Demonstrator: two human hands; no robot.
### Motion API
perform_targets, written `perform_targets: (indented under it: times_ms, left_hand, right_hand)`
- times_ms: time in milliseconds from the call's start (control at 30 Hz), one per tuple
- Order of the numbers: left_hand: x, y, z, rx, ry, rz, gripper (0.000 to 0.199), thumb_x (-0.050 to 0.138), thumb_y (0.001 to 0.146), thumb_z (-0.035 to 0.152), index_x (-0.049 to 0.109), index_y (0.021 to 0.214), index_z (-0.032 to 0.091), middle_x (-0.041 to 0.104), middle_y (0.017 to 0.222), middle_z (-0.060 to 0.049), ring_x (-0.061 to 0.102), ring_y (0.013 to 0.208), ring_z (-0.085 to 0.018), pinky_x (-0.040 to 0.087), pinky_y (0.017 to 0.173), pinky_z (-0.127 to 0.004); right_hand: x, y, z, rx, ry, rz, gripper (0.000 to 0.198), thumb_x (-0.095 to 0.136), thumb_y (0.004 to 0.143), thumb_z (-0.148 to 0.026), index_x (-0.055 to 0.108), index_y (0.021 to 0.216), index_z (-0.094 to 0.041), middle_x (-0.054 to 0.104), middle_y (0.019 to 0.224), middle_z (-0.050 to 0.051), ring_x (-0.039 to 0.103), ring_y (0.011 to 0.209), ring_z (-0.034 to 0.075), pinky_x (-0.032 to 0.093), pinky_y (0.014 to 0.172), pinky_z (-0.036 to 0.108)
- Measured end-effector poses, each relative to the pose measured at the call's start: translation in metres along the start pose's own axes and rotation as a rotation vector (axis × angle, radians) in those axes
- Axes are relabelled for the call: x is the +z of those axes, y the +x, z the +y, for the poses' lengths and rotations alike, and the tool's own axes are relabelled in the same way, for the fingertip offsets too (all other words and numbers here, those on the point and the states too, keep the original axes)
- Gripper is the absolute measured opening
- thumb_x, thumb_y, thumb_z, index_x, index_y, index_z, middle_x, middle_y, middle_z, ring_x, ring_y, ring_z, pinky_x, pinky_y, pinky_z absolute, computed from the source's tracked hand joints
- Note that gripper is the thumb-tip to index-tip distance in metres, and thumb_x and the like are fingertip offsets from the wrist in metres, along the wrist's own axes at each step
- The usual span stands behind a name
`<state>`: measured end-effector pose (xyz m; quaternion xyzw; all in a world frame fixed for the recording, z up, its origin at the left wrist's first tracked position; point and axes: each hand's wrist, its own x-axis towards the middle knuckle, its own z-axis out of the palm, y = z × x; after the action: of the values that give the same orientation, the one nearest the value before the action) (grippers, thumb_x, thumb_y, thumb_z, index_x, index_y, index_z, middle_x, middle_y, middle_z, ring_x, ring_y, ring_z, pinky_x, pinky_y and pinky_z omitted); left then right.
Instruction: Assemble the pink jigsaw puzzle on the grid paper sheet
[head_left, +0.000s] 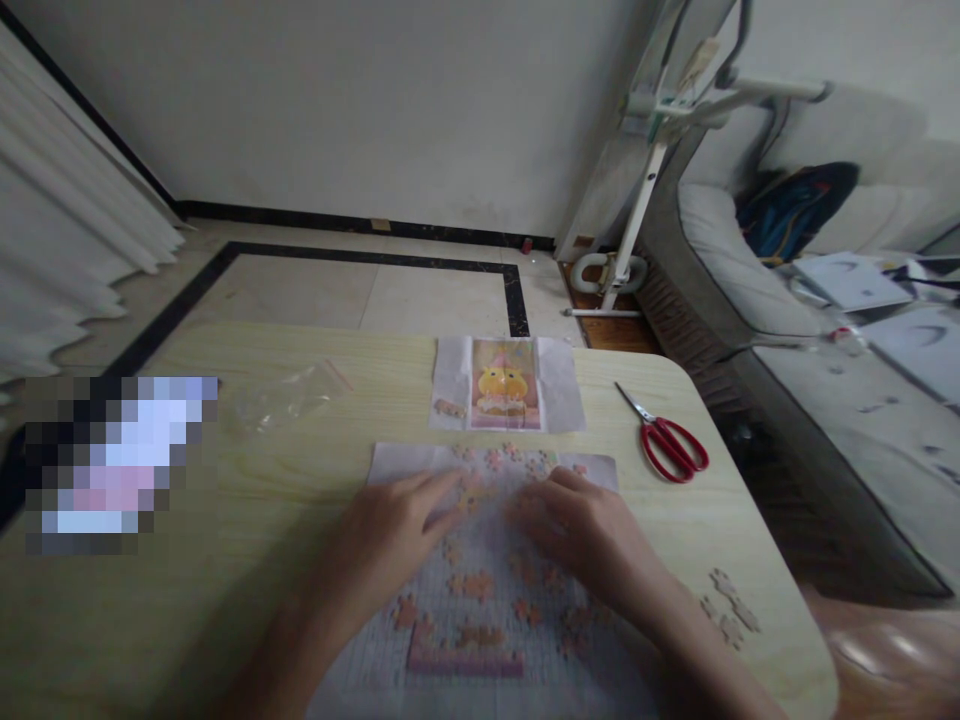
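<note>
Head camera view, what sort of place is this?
Likely a living room at home: a grey sofa at right, a white curtain at left, and a pale table with puzzle pieces.

I see pale wood-grain worktop (262, 480), rounded right corners. Directly on it: picture sheet (506, 385) at far edge, larger sheet (420, 457) nearer, red-handled scissors (670, 446) and loose puzzle pieces (741, 608) at right, clear plastic bag (289, 398) and pixelated object (127, 460) at left.
</note>
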<state>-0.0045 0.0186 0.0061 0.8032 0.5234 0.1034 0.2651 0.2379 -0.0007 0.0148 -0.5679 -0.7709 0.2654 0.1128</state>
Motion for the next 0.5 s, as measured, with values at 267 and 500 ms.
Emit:
perform_targets:
  times_ms: [267, 500]
  left_hand:
    - [0.0017, 0.0015, -0.0028, 0.003, -0.017, -0.019, 0.035, 0.062, 0.093, 0.028, 0.062, 0.128, 0.027, 0.072, 0.117, -0.003, 0.071, 0.097, -0.023, 0.058, 0.083, -0.037]
    - [0.0033, 0.0010, -0.0021, 0.012, -0.006, -0.027, 0.034, 0.062, 0.093, 0.032, 0.063, 0.127, 0.027, 0.072, 0.117, -0.003, 0.071, 0.098, -0.024, 0.058, 0.086, -0.039]
  right_hand:
    - [-0.0029, 0.0004, 0.0042, 0.055, -0.130, 0.013, 0.012, 0.063, 0.087, -0.029, 0.067, 0.096, -0.022, 0.061, 0.083, 0.004, 0.055, 0.063, 0.014, 0.035, 0.056, 0.026]
    - [0.0040, -0.0001, 0.0065, -0.001, -0.114, 0.020, 0.010, 0.060, 0.090, -0.030, 0.062, 0.086, -0.021, 0.059, 0.082, 0.003, 0.053, 0.065, 0.014, 0.033, 0.057, 0.026]
